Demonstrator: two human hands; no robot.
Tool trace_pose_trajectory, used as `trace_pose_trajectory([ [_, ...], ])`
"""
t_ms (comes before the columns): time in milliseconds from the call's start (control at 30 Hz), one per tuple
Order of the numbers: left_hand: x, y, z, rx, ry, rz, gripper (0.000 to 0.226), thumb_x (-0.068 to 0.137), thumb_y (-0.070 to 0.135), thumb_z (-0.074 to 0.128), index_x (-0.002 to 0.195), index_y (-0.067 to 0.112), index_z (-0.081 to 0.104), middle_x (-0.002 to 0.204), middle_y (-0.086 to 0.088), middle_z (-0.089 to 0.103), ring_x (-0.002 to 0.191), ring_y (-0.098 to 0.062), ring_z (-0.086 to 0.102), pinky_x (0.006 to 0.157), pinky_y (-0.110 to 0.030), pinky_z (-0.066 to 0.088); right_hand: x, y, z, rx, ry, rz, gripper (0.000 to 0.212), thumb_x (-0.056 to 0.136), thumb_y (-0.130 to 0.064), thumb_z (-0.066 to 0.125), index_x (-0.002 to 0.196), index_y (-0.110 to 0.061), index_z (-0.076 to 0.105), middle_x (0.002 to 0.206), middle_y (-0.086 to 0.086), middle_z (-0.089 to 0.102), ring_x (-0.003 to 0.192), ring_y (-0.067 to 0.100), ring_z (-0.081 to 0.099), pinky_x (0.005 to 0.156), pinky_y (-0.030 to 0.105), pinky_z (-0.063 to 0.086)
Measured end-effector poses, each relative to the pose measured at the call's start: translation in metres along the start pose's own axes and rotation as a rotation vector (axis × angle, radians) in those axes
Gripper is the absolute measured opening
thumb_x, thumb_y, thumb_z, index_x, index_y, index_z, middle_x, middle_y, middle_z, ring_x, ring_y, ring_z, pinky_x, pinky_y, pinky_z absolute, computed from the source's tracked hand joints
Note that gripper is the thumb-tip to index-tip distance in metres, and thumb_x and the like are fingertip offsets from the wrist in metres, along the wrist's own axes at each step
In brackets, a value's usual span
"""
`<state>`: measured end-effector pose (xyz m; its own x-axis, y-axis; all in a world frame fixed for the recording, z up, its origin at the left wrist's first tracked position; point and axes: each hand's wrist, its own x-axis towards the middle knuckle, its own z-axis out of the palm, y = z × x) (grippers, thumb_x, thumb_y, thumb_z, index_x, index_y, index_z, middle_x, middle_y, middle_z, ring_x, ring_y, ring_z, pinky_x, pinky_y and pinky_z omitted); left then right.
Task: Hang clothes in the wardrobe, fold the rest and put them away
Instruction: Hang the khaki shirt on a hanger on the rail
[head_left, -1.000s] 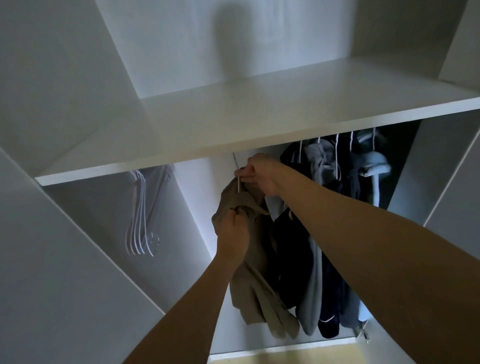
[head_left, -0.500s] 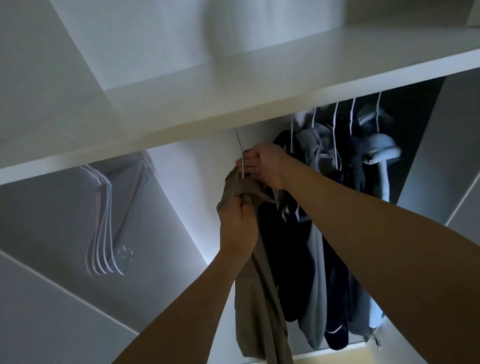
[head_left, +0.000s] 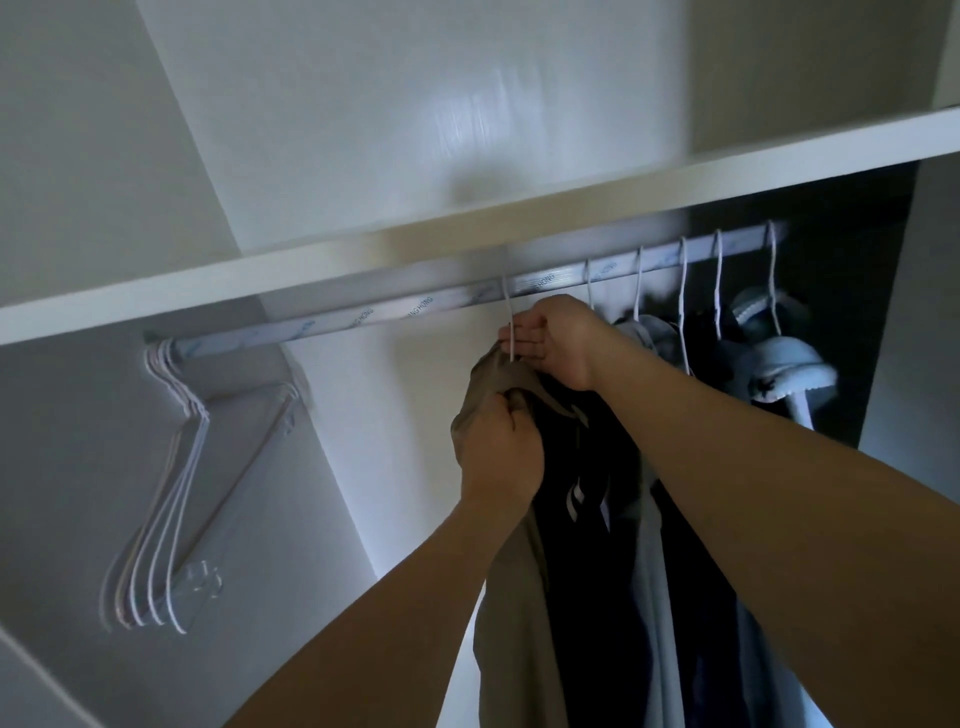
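- A khaki garment (head_left: 511, 613) is seen hanging from a white hanger (head_left: 508, 322), whose hook is looped over the wardrobe rail (head_left: 395, 314) just under the shelf (head_left: 363, 265).
- The garment's bunched top edge is gripped by the left hand (head_left: 498, 452), fingers curled tight into the cloth.
- At 1 o'clock from it, the hanger's neck is pinched by the right hand (head_left: 558, 340).
- Dark and grey clothes (head_left: 597, 499) are hung at 3 o'clock of the khaki garment, touching it.
- Empty white hangers (head_left: 171, 499) are bunched at the rail's far end, at 9 o'clock.
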<state>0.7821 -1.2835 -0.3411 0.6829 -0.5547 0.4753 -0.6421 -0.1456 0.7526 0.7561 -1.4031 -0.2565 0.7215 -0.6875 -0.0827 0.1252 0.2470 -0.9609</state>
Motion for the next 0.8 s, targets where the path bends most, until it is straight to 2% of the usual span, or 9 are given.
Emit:
trace_pose_trajectory([
  [100,0.006,0.007,0.005,0.015,-0.014,0.006,0.025,0.096,0.014,0.035,0.078,0.006,0.05,0.077,-0.01,0.059,0.071,-0.021,0.052,0.066,-0.034,0.044,0.006,-0.002,-0.004,-0.002,0.008,-0.023,0.021,0.091,-0.007,0.038,0.106,-0.003,0.052,0.106,0.016,0.064,0.091,0.029,0.057,0.072,0.033,0.047],
  [233,0.015,0.001,0.013,0.034,-0.027,-0.004,0.024,0.095,0.016,0.035,0.079,0.01,0.051,0.078,-0.007,0.059,0.075,-0.023,0.055,0.071,-0.036,0.047,0.016,0.002,-0.004,0.007,0.019,-0.031,0.013,0.09,-0.012,0.04,0.086,-0.009,0.052,0.088,0.011,0.06,0.074,0.024,0.055,0.064,0.031,0.046],
  [333,0.013,-0.002,0.022,0.032,-0.04,-0.027,0.024,0.094,0.015,0.036,0.075,0.01,0.049,0.075,-0.006,0.057,0.073,-0.025,0.055,0.072,-0.04,0.048,0.017,0.007,-0.01,0.021,0.019,-0.027,0.022,0.091,-0.022,0.041,0.099,-0.008,0.056,0.085,0.012,0.057,0.075,0.025,0.054,0.066,0.03,0.043],
  [400,0.007,-0.002,0.027,0.021,-0.064,-0.04,0.026,0.094,0.013,0.036,0.071,0.014,0.046,0.074,-0.003,0.055,0.072,-0.023,0.053,0.07,-0.038,0.047,0.02,0.011,-0.017,0.006,0.011,0.013,0.041,0.093,-0.03,0.039,0.118,-0.001,0.055,0.088,0.013,0.054,0.087,0.028,0.057,0.069,0.031,0.041],
  [467,-0.001,-0.004,0.03,0.016,-0.121,-0.064,0.028,0.095,0.012,0.036,0.068,0.018,0.042,0.074,0.0,0.053,0.072,-0.02,0.051,0.068,-0.034,0.044,0.022,0.017,-0.023,-0.037,0.017,0.063,0.046,0.092,-0.035,0.037,0.122,-0.004,0.052,0.089,0.012,0.05,0.09,0.027,0.055,0.077,0.032,0.041],
  [533,-0.006,-0.01,0.033,0.031,-0.177,-0.096,0.025,0.095,0.014,0.035,0.072,0.017,0.044,0.076,-0.001,0.055,0.071,-0.018,0.051,0.067,-0.032,0.043,0.02,0.02,-0.025,-0.04,0.027,0.102,0.028,0.09,-0.035,0.036,0.107,-0.018,0.051,0.082,0.009,0.045,0.076,0.023,0.046,0.082,0.03,0.041],
  [567,-0.006,-0.012,0.034,0.033,-0.2,-0.11,0.023,0.095,0.014,0.035,0.075,0.016,0.047,0.077,-0.002,0.056,0.071,-0.018,0.051,0.066,-0.032,0.043,0.018,0.021,-0.025,-0.026,0.042,0.116,0.019,0.089,-0.033,0.036,0.091,-0.02,0.049,0.077,0.007,0.042,0.07,0.021,0.042,0.076,0.028,0.04],
  [633,-0.002,-0.01,0.033,0.048,-0.265,-0.134,0.02,0.094,0.015,0.036,0.084,0.011,0.053,0.082,-0.005,0.058,0.075,-0.02,0.053,0.067,-0.031,0.042,0.015,0.02,-0.026,-0.02,0.072,0.112,0.02,0.088,-0.029,0.037,0.07,-0.019,0.037,0.066,0.004,0.035,0.059,0.018,0.035,0.06,0.027,0.031],
  [800,0.008,0.001,0.03,0.091,-0.467,-0.17,0.021,0.09,0.003,0.039,0.097,0.0,0.057,0.084,-0.011,0.059,0.084,-0.028,0.059,0.08,-0.036,0.052,-0.001,0.014,-0.025,-0.088,0.108,0.07,0.015,0.086,-0.026,0.044,0.073,-0.02,0.04,0.068,0.002,0.033,0.059,0.015,0.031,0.057,0.028,0.027],
])
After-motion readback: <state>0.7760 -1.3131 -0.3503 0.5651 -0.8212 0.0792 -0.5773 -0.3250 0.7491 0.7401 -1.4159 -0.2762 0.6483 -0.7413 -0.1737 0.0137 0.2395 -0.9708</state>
